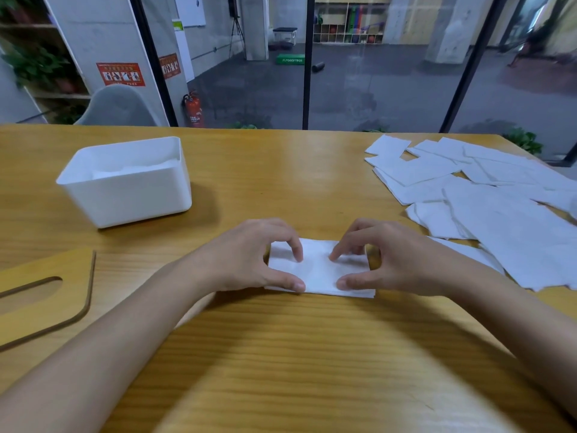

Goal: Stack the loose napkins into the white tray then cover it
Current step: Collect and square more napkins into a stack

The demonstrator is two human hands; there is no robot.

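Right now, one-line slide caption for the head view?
Left hand and right hand grip a napkin; white tray uncovered, loose napkins piled right.

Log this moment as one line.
left hand: pinches napkin | right hand: pinches napkin | white tray: uncovered, part-filled | lid: on table | loose napkins: right side

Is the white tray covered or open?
Open. The white tray has nothing over it, napkins show inside, and the slotted wooden lid lies flat on the table apart from it.
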